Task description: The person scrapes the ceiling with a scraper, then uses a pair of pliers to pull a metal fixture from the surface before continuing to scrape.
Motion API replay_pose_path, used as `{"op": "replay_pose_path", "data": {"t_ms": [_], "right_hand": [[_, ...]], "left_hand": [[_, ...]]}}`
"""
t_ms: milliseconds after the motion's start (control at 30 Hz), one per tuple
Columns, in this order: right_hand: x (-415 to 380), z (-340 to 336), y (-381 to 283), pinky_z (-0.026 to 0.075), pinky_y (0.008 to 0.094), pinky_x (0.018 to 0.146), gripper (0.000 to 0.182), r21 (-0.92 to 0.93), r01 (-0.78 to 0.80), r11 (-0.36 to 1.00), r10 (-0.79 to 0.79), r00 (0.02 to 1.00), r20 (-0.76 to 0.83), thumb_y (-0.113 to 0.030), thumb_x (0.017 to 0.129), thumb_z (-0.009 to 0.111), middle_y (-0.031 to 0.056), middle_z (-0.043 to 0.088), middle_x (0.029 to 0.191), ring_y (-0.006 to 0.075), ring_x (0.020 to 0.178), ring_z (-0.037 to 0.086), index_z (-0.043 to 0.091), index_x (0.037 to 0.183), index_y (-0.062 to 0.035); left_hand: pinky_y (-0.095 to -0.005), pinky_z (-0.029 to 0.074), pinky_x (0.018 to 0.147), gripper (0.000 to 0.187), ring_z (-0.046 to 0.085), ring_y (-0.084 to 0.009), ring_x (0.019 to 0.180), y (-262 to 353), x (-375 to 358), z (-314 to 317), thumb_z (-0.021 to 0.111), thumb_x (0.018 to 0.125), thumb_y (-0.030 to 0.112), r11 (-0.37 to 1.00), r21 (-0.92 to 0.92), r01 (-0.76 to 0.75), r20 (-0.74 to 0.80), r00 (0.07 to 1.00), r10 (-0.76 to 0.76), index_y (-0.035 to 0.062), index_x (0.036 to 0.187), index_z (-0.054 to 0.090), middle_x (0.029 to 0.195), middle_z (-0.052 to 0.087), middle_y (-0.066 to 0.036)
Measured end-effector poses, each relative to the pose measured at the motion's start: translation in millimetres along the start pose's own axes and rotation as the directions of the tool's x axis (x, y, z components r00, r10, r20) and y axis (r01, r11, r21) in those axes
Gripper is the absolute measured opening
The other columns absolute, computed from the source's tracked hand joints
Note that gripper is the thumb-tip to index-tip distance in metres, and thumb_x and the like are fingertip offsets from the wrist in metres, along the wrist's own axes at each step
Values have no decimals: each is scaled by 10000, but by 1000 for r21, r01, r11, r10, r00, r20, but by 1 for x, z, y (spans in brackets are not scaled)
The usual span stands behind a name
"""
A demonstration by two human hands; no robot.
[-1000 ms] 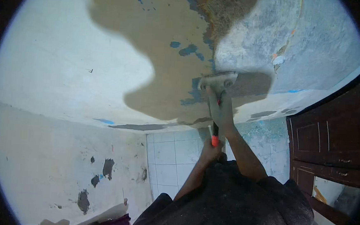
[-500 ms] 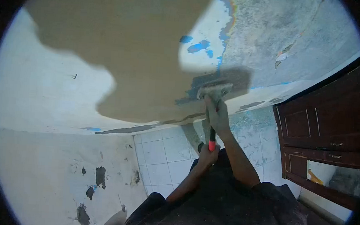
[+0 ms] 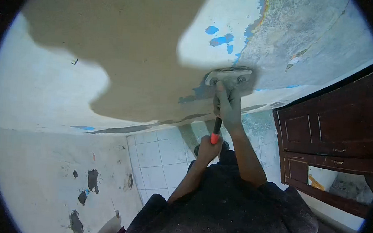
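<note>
A wide-headed scraper [image 3: 229, 80] with two screws on its dusty head presses flat to the wall [image 3: 141, 88], its edge along the lower end of the border between white paint and bare grey plaster [image 3: 284, 50]. My right hand [image 3: 229, 108] wraps round the scraper's shaft just below the head, a finger laid up on the head. Lower down, my left hand [image 3: 210, 150] is closed round the handle at its red part. Blue paint patches [image 3: 221, 39] show above the blade, and a blue-grey scraped area lies to its left.
A dark wooden cabinet [image 3: 331, 129] stands on the right, with an open compartment low down. White floor tiles [image 3: 161, 151] with dust lie below the wall. A hook [image 3: 74, 61] sticks out at the left. The adjoining wall [image 3: 55, 159] has chipped dark spots.
The scraper head has moved up the wall with both hands, and its face now shows more fully. The view has shifted slightly.
</note>
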State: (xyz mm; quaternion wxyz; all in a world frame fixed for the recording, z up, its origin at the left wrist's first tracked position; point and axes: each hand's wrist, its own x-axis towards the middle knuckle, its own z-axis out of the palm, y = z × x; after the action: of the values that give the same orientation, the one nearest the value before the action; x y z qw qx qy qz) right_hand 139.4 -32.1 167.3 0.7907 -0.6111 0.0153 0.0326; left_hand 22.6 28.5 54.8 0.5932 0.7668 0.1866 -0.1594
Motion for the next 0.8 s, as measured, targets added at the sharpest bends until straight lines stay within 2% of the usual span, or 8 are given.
{"op": "replay_pose_path", "data": {"t_ms": [67, 133, 200, 333, 400, 500, 667, 800], "right_hand": [[1, -2, -2, 224, 206, 355, 219, 45, -34, 998, 34, 999, -2, -288, 966, 520, -81, 364, 506, 15, 388, 310, 535, 837, -111], [2, -13, 41, 228, 211, 352, 226, -67, 136, 988, -139, 990, -38, -299, 967, 514, -81, 348, 486, 21, 377, 309, 558, 876, -97], [-5, -26, 56, 301, 205, 466, 213, -78, -89, 993, 87, 996, -29, -250, 956, 542, -64, 452, 597, 14, 525, 395, 605, 1027, -59], [0, -6, 7, 253, 213, 357, 245, -25, 57, 998, -58, 998, -29, -309, 958, 531, -74, 370, 487, 27, 381, 324, 583, 933, -71], [1, -12, 4, 256, 208, 368, 242, -14, 10, 1000, -10, 1000, 8, -299, 954, 542, -76, 368, 493, 22, 395, 328, 591, 941, -63], [5, -20, 48, 271, 200, 392, 228, -181, 195, 964, -200, 980, -12, -289, 944, 565, -88, 386, 531, 6, 425, 336, 586, 897, -66], [0, -29, 40, 271, 191, 385, 226, -112, 55, 992, -56, 998, -7, -308, 948, 555, -93, 398, 530, 6, 417, 340, 582, 881, -94], [3, -36, 43, 269, 202, 352, 244, -61, 59, 996, -56, 997, 55, -322, 953, 540, -87, 388, 505, 17, 380, 341, 562, 851, -101]], "left_hand": [[-412, 439, 525, 395, 624, -282, 544, -2, 2, 4, 598, 820, 292, 988, 90, -127, -144, 980, 139, -74, 673, 591, 538, 572, -186], [-418, 445, 553, 414, 629, -302, 568, -46, 11, 16, 596, 827, 305, 996, 83, -38, -36, 999, 41, -80, 676, 590, 553, 578, -200], [-425, 447, 584, 430, 628, -307, 592, -89, 14, 32, 598, 826, 324, 996, 5, 84, 17, 996, -84, -78, 672, 588, 559, 577, -202], [-415, 444, 577, 438, 609, -264, 584, -9, -5, 9, 602, 821, 342, 998, -34, 59, -74, 995, -61, -69, 673, 586, 551, 559, -181], [-409, 440, 559, 420, 609, -253, 582, -10, -2, 9, 600, 822, 334, 999, 38, 27, -14, 1000, -26, -68, 700, 585, 566, 569, -172], [-398, 440, 553, 386, 602, -246, 580, -52, 8, 25, 604, 816, 320, 994, 12, 107, 68, 992, -107, -62, 761, 588, 602, 593, -151], [-417, 448, 596, 400, 611, -263, 621, -32, -15, 29, 606, 816, 328, 985, -9, 175, 105, 979, -173, -66, 756, 583, 606, 588, -163], [-433, 442, 602, 377, 604, -267, 621, -47, -7, 44, 619, 812, 293, 995, 54, 85, -67, 994, -81, -71, 721, 578, 608, 578, -191]]}}
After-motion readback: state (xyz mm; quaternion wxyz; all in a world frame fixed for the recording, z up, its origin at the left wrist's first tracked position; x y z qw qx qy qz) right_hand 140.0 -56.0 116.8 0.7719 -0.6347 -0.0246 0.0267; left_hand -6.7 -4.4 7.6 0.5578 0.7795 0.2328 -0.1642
